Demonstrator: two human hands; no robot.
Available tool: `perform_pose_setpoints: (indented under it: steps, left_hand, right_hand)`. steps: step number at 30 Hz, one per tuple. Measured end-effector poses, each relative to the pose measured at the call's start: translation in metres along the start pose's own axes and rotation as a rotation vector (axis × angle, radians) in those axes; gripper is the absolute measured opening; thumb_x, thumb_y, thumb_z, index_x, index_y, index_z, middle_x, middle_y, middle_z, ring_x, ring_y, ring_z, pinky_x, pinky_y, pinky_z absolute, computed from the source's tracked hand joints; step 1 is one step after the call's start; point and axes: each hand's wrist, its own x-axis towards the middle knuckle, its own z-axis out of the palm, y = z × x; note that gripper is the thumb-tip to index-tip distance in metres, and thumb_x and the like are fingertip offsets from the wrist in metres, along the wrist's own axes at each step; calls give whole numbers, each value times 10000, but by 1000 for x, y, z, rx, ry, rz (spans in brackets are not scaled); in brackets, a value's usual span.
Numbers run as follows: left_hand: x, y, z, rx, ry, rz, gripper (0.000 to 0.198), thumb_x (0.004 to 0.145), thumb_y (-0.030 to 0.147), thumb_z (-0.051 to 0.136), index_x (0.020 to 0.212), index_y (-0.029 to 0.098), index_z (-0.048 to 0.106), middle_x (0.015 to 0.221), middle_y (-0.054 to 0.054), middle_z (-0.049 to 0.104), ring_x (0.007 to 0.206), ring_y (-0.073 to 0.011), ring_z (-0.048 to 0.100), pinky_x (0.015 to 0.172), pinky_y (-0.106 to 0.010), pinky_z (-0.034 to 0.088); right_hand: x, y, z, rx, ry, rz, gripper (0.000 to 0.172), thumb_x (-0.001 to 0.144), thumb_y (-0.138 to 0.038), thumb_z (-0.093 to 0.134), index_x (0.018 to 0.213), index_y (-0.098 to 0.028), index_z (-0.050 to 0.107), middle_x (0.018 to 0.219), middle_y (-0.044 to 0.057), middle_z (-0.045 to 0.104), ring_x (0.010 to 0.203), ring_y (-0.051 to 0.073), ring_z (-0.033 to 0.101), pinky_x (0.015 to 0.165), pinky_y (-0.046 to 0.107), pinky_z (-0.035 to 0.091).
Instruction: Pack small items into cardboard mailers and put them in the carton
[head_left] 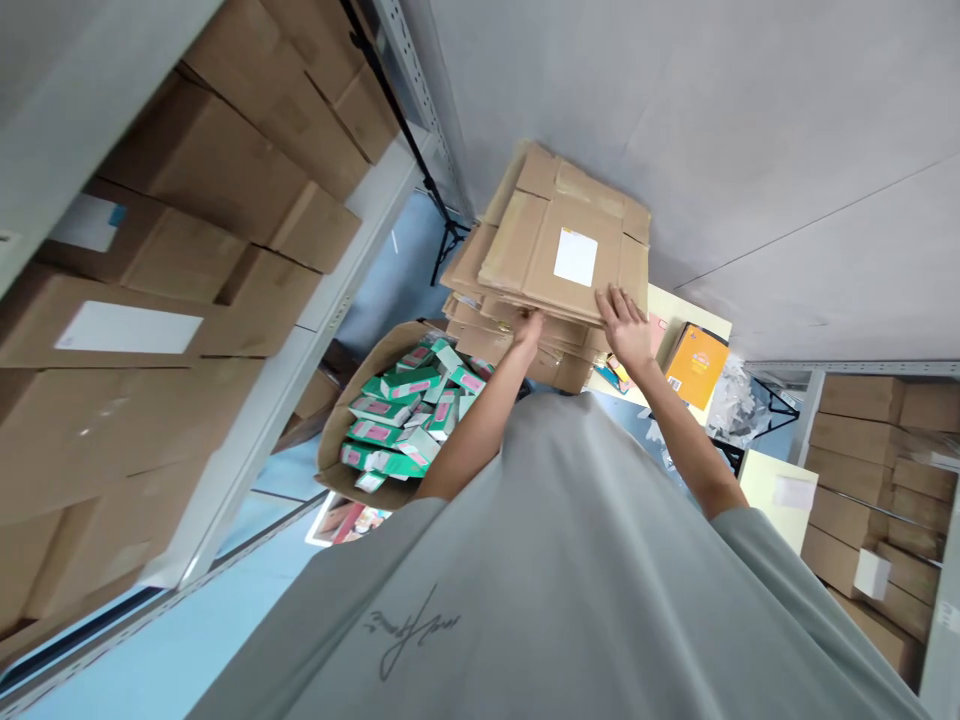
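Observation:
A stack of flattened cardboard boxes (pixel 525 225) lies in front of me against the wall, its layers uneven. The topmost flattened box bears a white label (pixel 576 257). At the front edge of the upper layers, my left hand (pixel 528 326) is closed on the cardboard, its fingertips partly hidden by the edge. My right hand (pixel 627 325) lies on the top box near its front right corner, fingers stretched out over the surface; its thumb is hidden.
Left of the stack, an open carton (pixel 330 450) holds many green-and-white small boxes (pixel 409 382). A pale table (pixel 716 322) carries an orange book (pixel 697 365). Shelves of cartons (pixel 195 170) stand at left, more cartons (pixel 855 440) at right. A black tripod (pixel 448 235) stands behind.

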Motion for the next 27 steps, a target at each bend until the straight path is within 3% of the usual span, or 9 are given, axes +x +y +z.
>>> perform_pose_setpoints:
  steps: [5,8,10,12,16,19,22,27]
  left_hand:
    - [-25,8,-18,213,65,93,219,798,248,882,792,245,663,841,-23,742,1088,-266,724,1033,-375,596]
    - [-40,14,-20,285,-45,167,294,826,309,886,727,230,621,773,-2,709,1024,-246,743,1042,-363,606]
    - [-49,15,-24,206,-174,188,287,868,384,887,783,214,673,873,-26,770,1065,-241,777,1096,-371,610]
    - [-54,13,-31,135,-216,151,265,885,419,899,908,209,740,1033,-63,825,1116,-244,800,1140,-398,612]
    - [-46,4,-46,125,17,-77,295,849,309,947,941,230,679,971,-53,795,1004,-238,813,1078,-453,651]
    - [-34,-1,-45,40,84,-131,303,893,233,907,929,239,607,898,-19,739,928,-211,810,1091,-473,649]
    - [-28,0,-36,-55,61,-57,338,920,254,904,920,246,566,918,-11,737,911,-183,805,1122,-468,651]
    - [-28,14,-19,-131,-49,222,436,857,448,999,962,245,627,1015,-35,786,1034,-218,826,1090,-478,705]
  right_hand:
    - [-11,-26,30,-55,-101,-36,660,1149,-287,526,1776,-88,485,1841,269,443,1712,424,474,1349,576,497]
    - [-10,-33,31,-117,-105,27,708,1124,-212,508,1807,-52,414,1828,290,455,1694,441,489,1310,555,539]
    - [-3,-28,17,-136,-72,52,712,1104,-136,454,1812,-64,413,1818,279,478,1670,423,522,1284,539,567]
    - [8,-16,-7,-145,-1,49,719,1087,-93,412,1805,-111,447,1813,247,501,1635,402,567,1252,535,598]
    - [29,11,-60,-129,146,39,734,1078,-95,393,1802,-196,461,1812,185,525,1536,369,661,1145,501,670]
    - [36,19,-74,-98,198,39,702,1101,-125,372,1793,-196,462,1815,182,523,1472,342,709,1067,448,696]
    - [32,17,-62,-97,171,-7,664,1113,-151,393,1771,-161,482,1798,199,542,1485,342,703,1089,453,688]
    - [9,-3,-23,-133,11,-138,602,1139,-183,424,1725,-99,537,1793,221,542,1647,376,563,1312,558,540]
